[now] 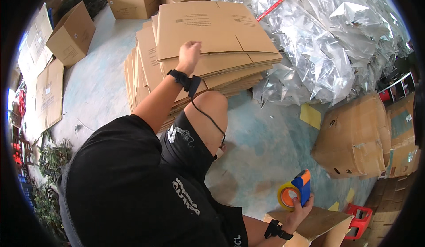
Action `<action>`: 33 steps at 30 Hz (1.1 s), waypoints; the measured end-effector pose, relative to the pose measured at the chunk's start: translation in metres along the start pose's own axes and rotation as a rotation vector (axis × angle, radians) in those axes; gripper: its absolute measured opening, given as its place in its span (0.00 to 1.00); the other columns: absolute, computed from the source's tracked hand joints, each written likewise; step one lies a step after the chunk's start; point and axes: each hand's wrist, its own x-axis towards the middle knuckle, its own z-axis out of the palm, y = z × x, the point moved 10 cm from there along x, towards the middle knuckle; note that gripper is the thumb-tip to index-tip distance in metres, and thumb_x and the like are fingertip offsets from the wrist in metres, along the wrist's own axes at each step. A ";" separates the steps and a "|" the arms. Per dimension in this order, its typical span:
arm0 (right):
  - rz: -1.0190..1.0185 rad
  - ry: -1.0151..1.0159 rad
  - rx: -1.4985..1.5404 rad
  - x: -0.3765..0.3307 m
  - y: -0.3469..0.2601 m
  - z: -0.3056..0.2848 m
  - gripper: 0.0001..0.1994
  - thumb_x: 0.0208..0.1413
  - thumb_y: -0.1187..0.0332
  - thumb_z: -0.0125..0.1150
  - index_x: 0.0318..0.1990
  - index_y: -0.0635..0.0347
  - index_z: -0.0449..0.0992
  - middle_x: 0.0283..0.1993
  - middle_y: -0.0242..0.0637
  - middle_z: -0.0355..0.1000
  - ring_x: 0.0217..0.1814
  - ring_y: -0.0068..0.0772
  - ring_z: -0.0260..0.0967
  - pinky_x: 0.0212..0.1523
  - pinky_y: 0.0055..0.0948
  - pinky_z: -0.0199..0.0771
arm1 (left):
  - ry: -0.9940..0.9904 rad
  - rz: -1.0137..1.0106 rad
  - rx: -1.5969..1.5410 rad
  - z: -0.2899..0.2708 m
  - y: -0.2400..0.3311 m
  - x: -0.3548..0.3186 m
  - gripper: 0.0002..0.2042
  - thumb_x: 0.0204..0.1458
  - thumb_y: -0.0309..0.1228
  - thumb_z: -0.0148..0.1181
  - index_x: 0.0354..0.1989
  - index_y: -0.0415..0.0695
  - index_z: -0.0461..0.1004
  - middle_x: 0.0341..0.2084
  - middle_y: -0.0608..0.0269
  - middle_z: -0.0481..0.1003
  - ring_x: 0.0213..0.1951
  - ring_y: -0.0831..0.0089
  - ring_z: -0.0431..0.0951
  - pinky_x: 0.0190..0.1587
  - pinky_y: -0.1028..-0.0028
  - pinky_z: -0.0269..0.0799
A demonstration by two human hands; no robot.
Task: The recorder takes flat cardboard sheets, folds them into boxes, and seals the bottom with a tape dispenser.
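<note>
The left hand (189,55) pinched, apparently, the top sheet of the flattened carton stack (208,48), while the right hand (300,207), well away from it, gripped a tape dispenser (295,190).

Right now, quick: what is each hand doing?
Left hand: closed on the edge of the top flattened carton of the stack.
Right hand: closed on the blue tape dispenser.

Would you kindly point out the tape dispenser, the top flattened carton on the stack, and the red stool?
tape dispenser (295,191), head view, on its blue body beside the tape roll.
top flattened carton (212,25), head view, middle of its upper face.
red stool (359,214), head view, on its seat.
</note>
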 end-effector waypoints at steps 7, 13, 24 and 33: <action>-0.018 -0.009 0.023 0.008 -0.009 0.005 0.19 0.43 0.76 0.63 0.47 0.62 0.71 0.40 0.30 0.68 0.41 0.23 0.64 0.47 0.22 0.65 | 0.591 0.302 0.584 -0.132 0.030 0.022 0.16 0.55 0.35 0.60 0.47 0.38 0.78 0.42 0.45 0.77 0.45 0.59 0.77 0.47 0.62 0.74; -0.053 -0.083 -0.007 0.016 -0.008 0.019 0.19 0.45 0.77 0.64 0.47 0.62 0.70 0.41 0.30 0.67 0.41 0.22 0.63 0.47 0.22 0.65 | 0.464 -0.302 0.544 -0.163 -0.043 0.032 0.25 0.53 0.43 0.62 0.53 0.36 0.76 0.61 0.39 0.68 0.61 0.46 0.69 0.62 0.55 0.67; -0.072 0.025 -0.046 0.009 -0.016 0.006 0.17 0.47 0.78 0.64 0.46 0.63 0.70 0.41 0.29 0.67 0.43 0.23 0.63 0.50 0.24 0.64 | 0.255 -0.136 0.454 -0.138 -0.019 0.032 0.24 0.49 0.38 0.73 0.40 0.24 0.79 0.34 0.48 0.82 0.35 0.61 0.83 0.37 0.63 0.79; -0.053 0.136 0.058 -0.002 -0.013 -0.020 0.16 0.47 0.78 0.67 0.43 0.61 0.70 0.39 0.28 0.67 0.41 0.22 0.62 0.49 0.23 0.65 | -0.389 -0.591 -0.834 0.022 0.069 0.023 0.25 0.60 0.30 0.56 0.60 0.25 0.58 0.53 0.37 0.70 0.54 0.41 0.73 0.53 0.52 0.78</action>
